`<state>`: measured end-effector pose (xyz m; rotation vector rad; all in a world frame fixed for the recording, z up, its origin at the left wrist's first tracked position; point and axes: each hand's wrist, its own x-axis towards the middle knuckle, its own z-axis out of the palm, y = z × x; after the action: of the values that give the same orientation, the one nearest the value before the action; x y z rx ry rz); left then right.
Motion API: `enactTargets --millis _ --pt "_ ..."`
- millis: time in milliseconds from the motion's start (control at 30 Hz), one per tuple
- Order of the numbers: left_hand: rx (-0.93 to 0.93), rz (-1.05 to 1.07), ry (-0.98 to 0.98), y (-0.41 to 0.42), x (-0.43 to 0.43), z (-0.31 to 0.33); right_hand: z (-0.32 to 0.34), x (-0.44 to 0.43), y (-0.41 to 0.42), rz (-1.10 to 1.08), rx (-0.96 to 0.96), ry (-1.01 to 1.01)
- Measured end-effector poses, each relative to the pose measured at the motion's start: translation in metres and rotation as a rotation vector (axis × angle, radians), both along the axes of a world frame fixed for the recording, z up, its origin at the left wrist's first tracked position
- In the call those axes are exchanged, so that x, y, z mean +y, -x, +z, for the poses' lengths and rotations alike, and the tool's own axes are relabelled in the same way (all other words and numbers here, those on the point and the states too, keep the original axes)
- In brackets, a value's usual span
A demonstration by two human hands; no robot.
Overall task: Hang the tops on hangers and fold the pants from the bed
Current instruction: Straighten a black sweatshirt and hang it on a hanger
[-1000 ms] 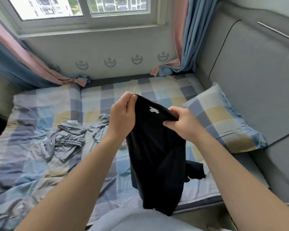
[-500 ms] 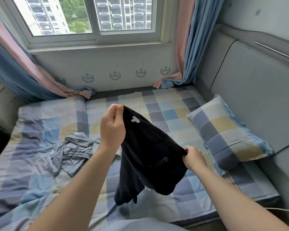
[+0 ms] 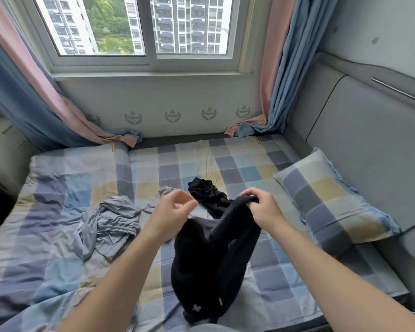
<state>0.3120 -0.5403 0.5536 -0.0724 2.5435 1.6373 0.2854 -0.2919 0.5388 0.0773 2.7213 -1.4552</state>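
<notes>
A black garment (image 3: 213, 259) with a small white cross mark near its lower end hangs over the checked bed (image 3: 237, 171). My right hand (image 3: 261, 212) grips a bunched upper edge of it. My left hand (image 3: 175, 212) is blurred, its fingers pinched together at the garment's other upper edge. One end of the black fabric trails onto the sheet beyond my hands. A crumpled grey garment (image 3: 110, 224) lies on the bed to the left of my left hand.
A checked pillow (image 3: 333, 200) lies at the right against the grey padded headboard (image 3: 369, 152). A window with pink and blue curtains (image 3: 280, 68) stands behind the bed. A rumpled checked quilt (image 3: 34, 236) covers the left side.
The black garment has turned over: its white cross mark went from the top by my left hand to the bottom. Both hands dropped lower and came level; my view tilted up.
</notes>
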Motion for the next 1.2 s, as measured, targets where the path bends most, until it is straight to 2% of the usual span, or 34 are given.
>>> enactTargets --millis 100,200,333,433,667,833,967,1067,1200 --pt "-0.004 -0.192 0.154 -0.005 0.009 0.0 0.021 -0.032 -0.003 0.108 0.061 0.054" --pt "-0.031 -0.323 0.145 -0.011 0.023 -0.006 0.044 -0.051 -0.006 0.231 0.13 0.04" --pt "0.182 -0.056 0.159 -0.006 0.023 -0.013 0.06 -0.051 -0.004 0.256 0.228 0.013" --pt "0.263 0.042 0.042 0.001 0.013 0.004 0.052 -0.036 -0.003 0.223 0.244 -0.079" --pt "0.428 0.137 -0.146 -0.001 0.018 0.048 -0.012 0.0 -0.011 0.044 0.051 -0.217" --pt "0.495 0.303 -0.2 0.005 0.003 0.055 -0.063 0.037 -0.019 -0.122 -0.208 -0.307" --pt "0.482 0.48 -0.227 0.01 -0.01 0.045 -0.082 0.056 -0.027 -0.247 -0.413 -0.132" --pt "0.388 0.46 -0.205 0.01 -0.014 0.032 -0.065 0.043 -0.021 -0.272 -0.391 0.019" --pt "0.132 0.313 -0.251 0.005 -0.009 0.013 -0.017 0.003 -0.004 -0.206 -0.314 0.323"
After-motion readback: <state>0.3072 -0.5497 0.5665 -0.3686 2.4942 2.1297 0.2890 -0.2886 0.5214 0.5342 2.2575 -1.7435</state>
